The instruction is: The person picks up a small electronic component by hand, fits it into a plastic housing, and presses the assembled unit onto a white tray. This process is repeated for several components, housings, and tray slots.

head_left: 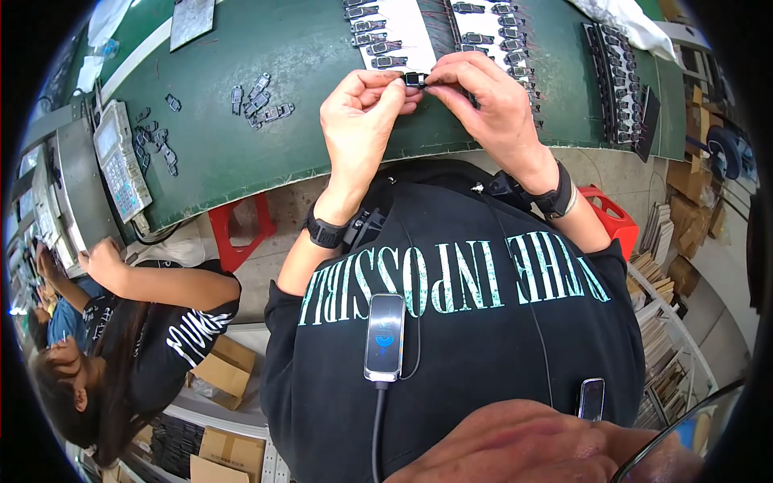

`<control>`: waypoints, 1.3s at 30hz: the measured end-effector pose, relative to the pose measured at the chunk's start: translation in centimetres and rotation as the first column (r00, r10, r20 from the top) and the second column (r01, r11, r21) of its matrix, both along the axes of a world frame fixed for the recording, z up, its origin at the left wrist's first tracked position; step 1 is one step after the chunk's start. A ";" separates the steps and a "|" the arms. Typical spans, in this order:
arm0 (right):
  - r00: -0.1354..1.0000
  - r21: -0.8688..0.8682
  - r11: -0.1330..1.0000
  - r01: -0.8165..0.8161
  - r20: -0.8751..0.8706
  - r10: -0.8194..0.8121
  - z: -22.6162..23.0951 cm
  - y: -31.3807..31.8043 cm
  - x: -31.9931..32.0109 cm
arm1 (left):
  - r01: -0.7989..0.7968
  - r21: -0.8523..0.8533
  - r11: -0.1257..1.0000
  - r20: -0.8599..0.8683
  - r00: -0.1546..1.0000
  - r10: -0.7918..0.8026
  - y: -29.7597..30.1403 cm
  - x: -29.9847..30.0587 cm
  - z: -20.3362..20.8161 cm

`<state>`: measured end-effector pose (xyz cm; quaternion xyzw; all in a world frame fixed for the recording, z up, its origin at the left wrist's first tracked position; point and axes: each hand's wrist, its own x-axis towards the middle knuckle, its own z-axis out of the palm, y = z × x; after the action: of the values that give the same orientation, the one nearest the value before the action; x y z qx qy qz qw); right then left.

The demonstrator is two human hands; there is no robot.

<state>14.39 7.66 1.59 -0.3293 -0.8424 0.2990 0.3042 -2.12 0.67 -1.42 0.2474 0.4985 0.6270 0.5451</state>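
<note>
Between my two hands, over the front of the green table (306, 133), is a small black electronic module (414, 79) with a square dark face and a light bit at one side. My left hand (360, 113) pinches its left end between thumb and forefinger. On the other end, the fingertips of my right hand (495, 101) are closed; thin dark wire may be in them, but it is too small to tell. Just beyond, rows of similar modules (388, 61) with thin reddish wires lie along a white sheet (409, 32).
Loose black parts (258, 103) lie left of my hands, with more (153, 137) near a grey keypad device (121, 161). A metal plate (192, 24) is at the far left. A black rack of modules (616, 84) stands right. A co-worker's arm (161, 286) and red stools (241, 229) are nearby.
</note>
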 end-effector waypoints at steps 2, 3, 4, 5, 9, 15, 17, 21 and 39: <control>1.000 0.025 1.000 0.004 0.018 -0.005 0.0 -0.1 0.0 | -0.004 -0.003 1.000 0.009 1.000 0.004 0.0 0.0 -0.1; 1.000 0.020 1.000 0.016 0.007 -0.016 0.1 -0.1 0.1 | -0.014 -0.004 1.000 -0.006 1.000 0.014 0.1 0.0 -0.2; 1.000 0.015 1.000 0.027 -0.005 -0.027 0.1 -0.1 0.1 | -0.023 -0.005 1.000 -0.021 1.000 0.023 0.1 0.0 -0.3; 0.999 0.010 0.999 0.038 -0.017 -0.038 0.2 -0.1 0.1 | -0.033 -0.006 0.999 -0.036 0.999 0.032 0.1 0.0 -0.4; 0.998 -0.053 0.997 0.055 -0.012 -0.056 1.2 -0.2 -0.6 | -0.061 0.004 0.998 -0.179 0.982 0.061 0.2 0.4 -0.5; 0.997 -0.150 0.986 0.077 0.023 -0.075 0.3 0.2 -0.9 | -0.072 0.021 0.997 -0.177 0.981 0.074 0.0 0.9 0.1; 0.993 -0.233 0.966 0.112 0.063 -0.100 0.6 0.2 -0.8 | -0.055 0.023 0.998 -0.161 0.985 0.058 0.0 0.9 0.1; 0.989 -0.298 0.946 0.130 0.105 -0.103 0.7 0.3 -0.9 | -0.049 0.006 0.999 -0.182 0.982 0.049 0.0 0.8 0.0; 1.000 -0.353 0.935 -0.007 0.008 0.010 1.0 1.5 0.0 | -0.023 0.034 0.999 -0.287 0.957 0.032 0.7 2.0 0.6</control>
<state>14.39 9.15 2.54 -0.3763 -0.7780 0.4451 0.2346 -0.15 1.35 -0.81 0.3371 0.5663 0.5992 0.4545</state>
